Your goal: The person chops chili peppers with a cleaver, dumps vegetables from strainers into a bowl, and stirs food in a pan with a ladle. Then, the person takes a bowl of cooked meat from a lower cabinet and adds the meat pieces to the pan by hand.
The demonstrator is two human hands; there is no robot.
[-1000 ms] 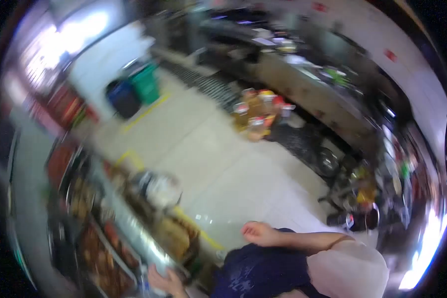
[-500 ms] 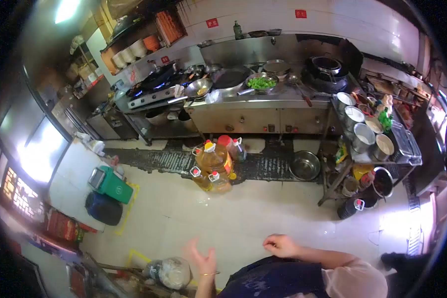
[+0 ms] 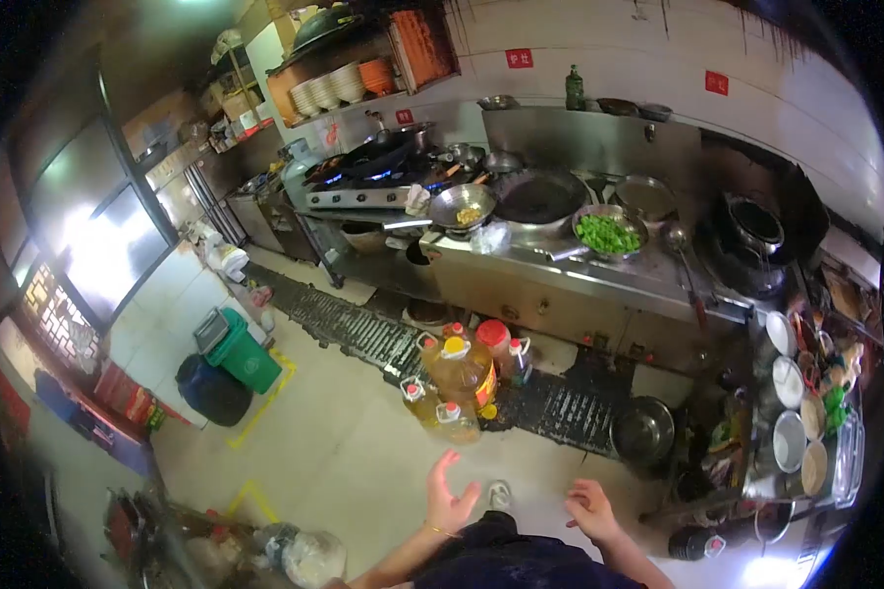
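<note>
My left hand (image 3: 450, 499) is held out over the floor with thumb and fingers spread and nothing in it. A bracelet circles that wrist. To its right, my right hand (image 3: 591, 508) is also empty, its fingers loosely bent and apart. Ahead of my left hand stands a large yellow-capped oil jug (image 3: 469, 373) among several smaller bottles, including a clear bottle (image 3: 458, 424) with a reddish cap. A red-lidded container (image 3: 494, 336) is just behind. Neither hand touches anything. My shoe (image 3: 500, 495) shows between them.
Along the counter are a pan (image 3: 432, 208) with some food and another holding chopped greens (image 3: 607, 234). Blue flames burn on the stove (image 3: 359, 199). A metal basin (image 3: 658, 432) sits by the floor grate (image 3: 570, 412). At left stands a green bin (image 3: 248, 365).
My view has turned and tilted, and I am nearer the oil jugs. My right hand has moved forward and its fingers have loosened from a curl. My left hand stays spread.
</note>
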